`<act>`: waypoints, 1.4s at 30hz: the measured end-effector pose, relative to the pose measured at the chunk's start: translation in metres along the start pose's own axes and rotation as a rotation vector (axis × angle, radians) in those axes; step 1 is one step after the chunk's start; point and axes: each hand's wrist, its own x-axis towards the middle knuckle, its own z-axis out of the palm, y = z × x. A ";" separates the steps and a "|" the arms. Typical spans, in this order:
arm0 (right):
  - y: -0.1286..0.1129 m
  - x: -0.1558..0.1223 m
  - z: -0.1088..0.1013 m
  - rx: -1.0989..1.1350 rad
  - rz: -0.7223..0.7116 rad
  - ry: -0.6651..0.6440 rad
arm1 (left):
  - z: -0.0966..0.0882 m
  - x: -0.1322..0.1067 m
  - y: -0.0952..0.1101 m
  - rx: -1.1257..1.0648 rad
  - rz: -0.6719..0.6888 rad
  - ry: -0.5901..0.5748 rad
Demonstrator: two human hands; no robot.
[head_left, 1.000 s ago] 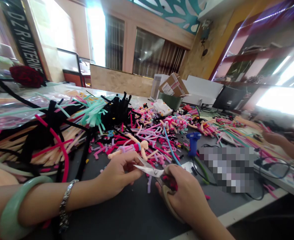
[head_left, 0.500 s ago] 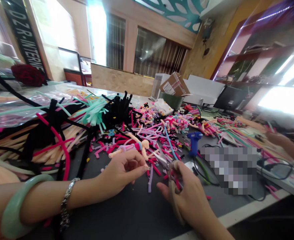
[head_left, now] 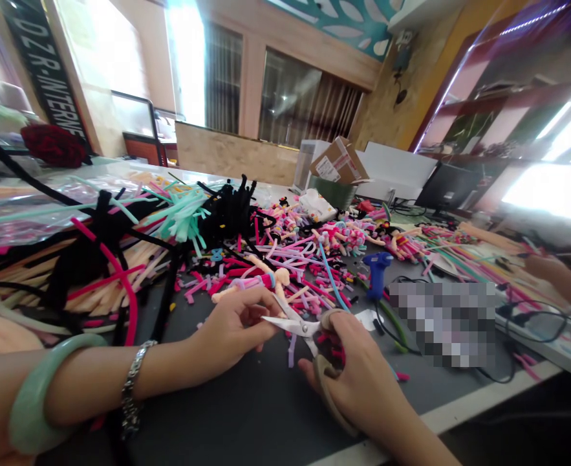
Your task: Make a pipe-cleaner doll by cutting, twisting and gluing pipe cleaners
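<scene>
My left hand [head_left: 234, 330] has its fingers curled together in a pinch over the dark table [head_left: 246, 414]; what it pinches is too small to make out. My right hand [head_left: 357, 375] grips the beige handles of a pair of scissors [head_left: 297, 323], whose blades stand apart and point left toward the left fingertips. Just beyond the hands lies a small pipe-cleaner doll [head_left: 251, 281] in peach and pink. Cut pieces of pink, red and purple pipe cleaner [head_left: 295, 259] litter the table around them.
Long pipe cleaners [head_left: 96, 259] in black, peach, red and mint are piled at the left. A blue glue gun [head_left: 376, 272] stands right of centre, with cables and glasses [head_left: 537, 323] farther right. Another person's hand [head_left: 551, 272] rests at the far right. Cardboard boxes [head_left: 338, 165] and a monitor [head_left: 443, 188] stand behind.
The scissors swung away to the right with the blades up half a second ago, then came back; now the blades again point left at my left fingertips. My left hand stayed put.
</scene>
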 end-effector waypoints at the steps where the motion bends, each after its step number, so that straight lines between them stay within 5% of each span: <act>1: 0.000 0.000 0.000 -0.004 0.001 -0.003 | 0.000 0.000 0.000 -0.005 -0.004 -0.002; 42: 0.006 -0.001 0.003 -0.102 0.052 0.006 | -0.001 0.002 0.005 -0.009 0.048 0.065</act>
